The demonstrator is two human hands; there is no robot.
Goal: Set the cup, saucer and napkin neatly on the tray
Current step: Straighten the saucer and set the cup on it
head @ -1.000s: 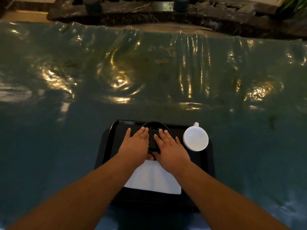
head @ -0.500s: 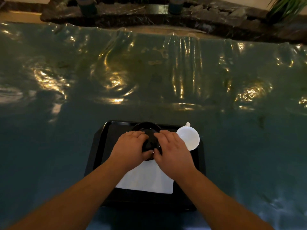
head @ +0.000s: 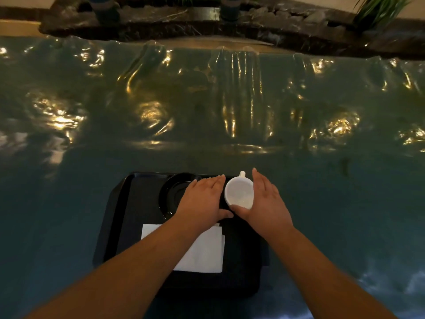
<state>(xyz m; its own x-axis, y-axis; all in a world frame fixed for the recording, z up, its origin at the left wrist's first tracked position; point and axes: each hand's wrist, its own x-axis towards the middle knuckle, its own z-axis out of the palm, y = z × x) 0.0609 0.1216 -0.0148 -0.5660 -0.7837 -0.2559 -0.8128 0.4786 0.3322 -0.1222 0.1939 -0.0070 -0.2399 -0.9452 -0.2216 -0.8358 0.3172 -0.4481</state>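
A black tray (head: 119,226) lies on the table in front of me. A black saucer (head: 172,194) sits at its back centre, partly under my left hand (head: 202,201). The white cup (head: 239,194) stands to the right of the saucer, handle pointing away from me. My left hand presses flat against the cup's left side, and my right hand (head: 264,203) cups its right side. Both thumbs meet at the cup's near rim. A folded white napkin (head: 207,252) lies at the front of the tray, partly hidden by my left forearm.
A wrinkled, shiny teal plastic cover (head: 207,111) spreads over the whole table around the tray. Beyond the far edge runs a dark stone ledge (head: 230,26) with a green plant (head: 379,8) at the right.
Both hands have left the saucer and moved right, closing around the white cup. The saucer now shows on the left of the hands.
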